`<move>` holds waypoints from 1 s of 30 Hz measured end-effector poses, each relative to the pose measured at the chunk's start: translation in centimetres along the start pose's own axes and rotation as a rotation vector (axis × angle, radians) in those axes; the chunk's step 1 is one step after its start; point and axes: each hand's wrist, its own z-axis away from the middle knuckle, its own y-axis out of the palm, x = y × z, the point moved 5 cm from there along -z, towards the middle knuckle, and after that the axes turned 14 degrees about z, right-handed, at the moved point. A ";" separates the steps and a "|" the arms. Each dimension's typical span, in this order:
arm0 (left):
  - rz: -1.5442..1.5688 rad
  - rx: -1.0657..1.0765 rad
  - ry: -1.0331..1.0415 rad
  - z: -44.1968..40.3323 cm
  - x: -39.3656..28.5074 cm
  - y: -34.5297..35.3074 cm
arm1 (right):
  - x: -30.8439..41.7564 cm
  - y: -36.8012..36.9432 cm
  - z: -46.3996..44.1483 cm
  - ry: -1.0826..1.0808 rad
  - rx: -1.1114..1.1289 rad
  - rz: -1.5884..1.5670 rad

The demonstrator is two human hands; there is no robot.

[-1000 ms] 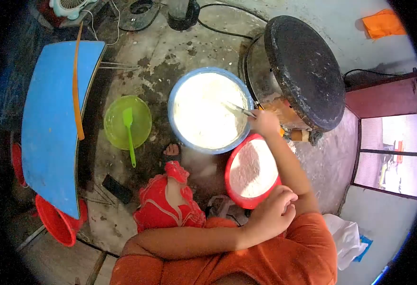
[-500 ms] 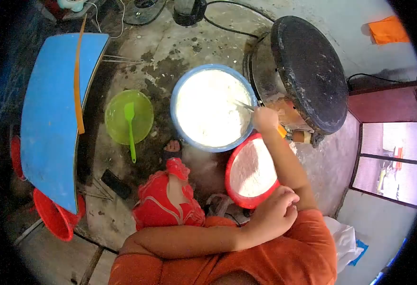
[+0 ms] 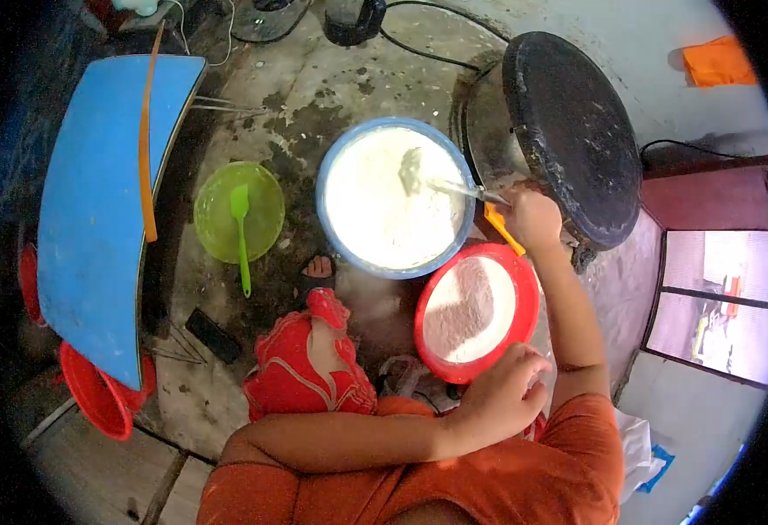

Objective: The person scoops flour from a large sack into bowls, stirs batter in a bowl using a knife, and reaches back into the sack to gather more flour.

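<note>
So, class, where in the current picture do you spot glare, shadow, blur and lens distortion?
In the head view, glare whitens the mix in the blue basin; shadow crosses the powder in the red basin; the tool looks blurred at its coated end; the blue table bows and the corners go black.

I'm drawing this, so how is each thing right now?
Metal tool: held up over the blue tub
Right hand: gripping the metal tool
Left hand: partly open, nothing visible in it
Blue tub: uncovered, holding white mixture
Red basin: uncovered, holding pale powder
Green spatula: resting in green bowl, handle over rim
Green bowl: uncovered
Black round top: hot or cold, can't tell
</note>
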 end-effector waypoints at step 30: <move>-0.125 -0.102 0.226 1.0 -0.2 0.6 | 17.7 7.0 6.2 -0.433 0.249 -0.533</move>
